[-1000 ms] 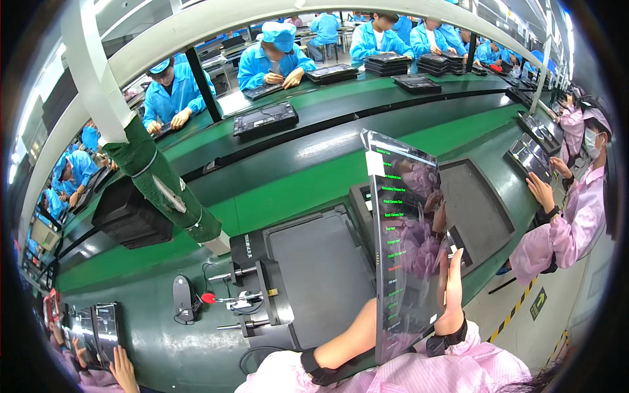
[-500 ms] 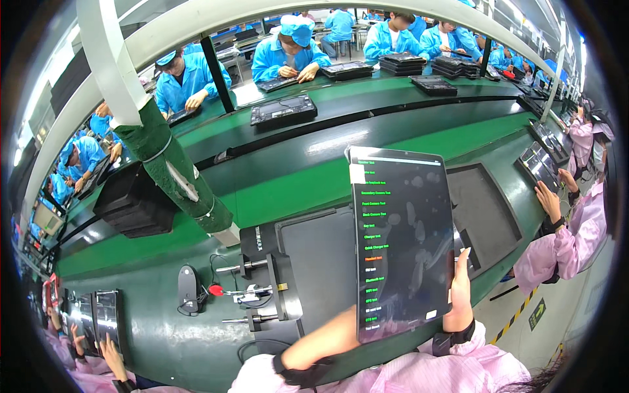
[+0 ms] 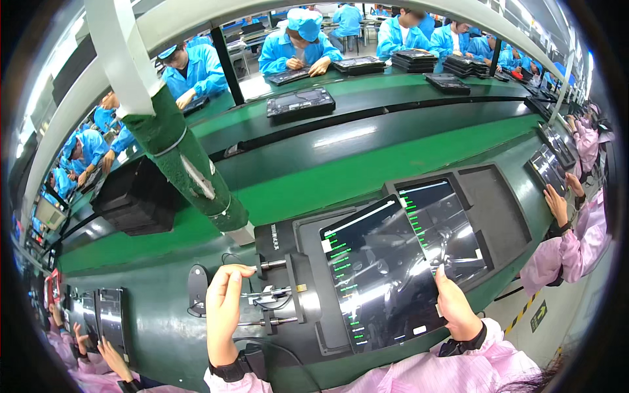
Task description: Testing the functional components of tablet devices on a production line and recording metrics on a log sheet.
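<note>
A large tablet (image 3: 377,275), its dark screen showing a list of mostly green lines, lies over the black test fixture (image 3: 321,327). My right hand (image 3: 457,309) grips the tablet's right edge, thumb on top. A second tablet (image 3: 449,226) with a similar list sits partly under it, in the tray to the right. My left hand (image 3: 226,308) is raised beside the fixture's metal rods (image 3: 272,264), fingers bent together and tips near the upper rod. The red knob of the fixture's clamp is hidden behind that hand. Gold connector pins (image 3: 301,288) face the tablet's left edge.
A black oval device (image 3: 197,287) with a cable stands left of my left hand. Behind are a green-wrapped post (image 3: 190,164) and stacked black trays (image 3: 137,196). The tray's recess (image 3: 491,196) lies at right. Co-workers sit across the bench and at both sides.
The tablet has come down from upright in front of me to lie over the fixture. My left hand has left the tablet and moved left to the rods. The second tablet has come into sight.
</note>
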The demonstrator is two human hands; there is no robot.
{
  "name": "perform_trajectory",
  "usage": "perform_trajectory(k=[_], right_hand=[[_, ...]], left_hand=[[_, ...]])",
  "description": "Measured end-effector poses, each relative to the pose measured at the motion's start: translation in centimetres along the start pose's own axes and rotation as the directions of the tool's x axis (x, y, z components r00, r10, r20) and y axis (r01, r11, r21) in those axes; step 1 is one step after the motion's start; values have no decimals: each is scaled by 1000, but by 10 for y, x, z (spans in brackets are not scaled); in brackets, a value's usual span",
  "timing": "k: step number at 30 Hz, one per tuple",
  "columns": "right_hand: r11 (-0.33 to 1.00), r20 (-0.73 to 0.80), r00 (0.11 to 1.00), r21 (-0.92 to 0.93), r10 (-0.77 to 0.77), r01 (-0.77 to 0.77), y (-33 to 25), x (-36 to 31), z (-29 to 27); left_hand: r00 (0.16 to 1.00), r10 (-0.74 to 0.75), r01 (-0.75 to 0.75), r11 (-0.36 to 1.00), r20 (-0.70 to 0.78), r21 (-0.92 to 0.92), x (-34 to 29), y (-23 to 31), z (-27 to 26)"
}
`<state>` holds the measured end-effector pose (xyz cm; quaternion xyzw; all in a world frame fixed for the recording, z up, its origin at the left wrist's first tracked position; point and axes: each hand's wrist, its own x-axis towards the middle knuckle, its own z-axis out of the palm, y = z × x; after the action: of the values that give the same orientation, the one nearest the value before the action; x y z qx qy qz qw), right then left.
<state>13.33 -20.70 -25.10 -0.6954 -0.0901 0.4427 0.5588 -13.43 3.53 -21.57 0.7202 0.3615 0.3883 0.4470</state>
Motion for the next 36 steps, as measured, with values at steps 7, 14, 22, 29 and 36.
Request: perform_trajectory(k=[7,14,22,29,36], right_hand=[[981,-58,987,-134,-147,138,1,9,24],[863,12,887,-224,-461,452,11,22,40],[571,122,733,-545,-670,613,2,20,38],[492,236,761,-641,-604,589,2,21,41],[402,288,717,-668,-635,626,6,27,42]], left_hand=[[987,-108,84,978,-117,-191,-10,-21,-1],[964,-176,69,890,-201,-451,-18,-29,15],[959,-187,86,907,-212,-412,-19,-28,17],[955,-181,74,914,-237,-399,-21,-33,18],[970,-83,13,956,-227,-293,-23,-31,27]])
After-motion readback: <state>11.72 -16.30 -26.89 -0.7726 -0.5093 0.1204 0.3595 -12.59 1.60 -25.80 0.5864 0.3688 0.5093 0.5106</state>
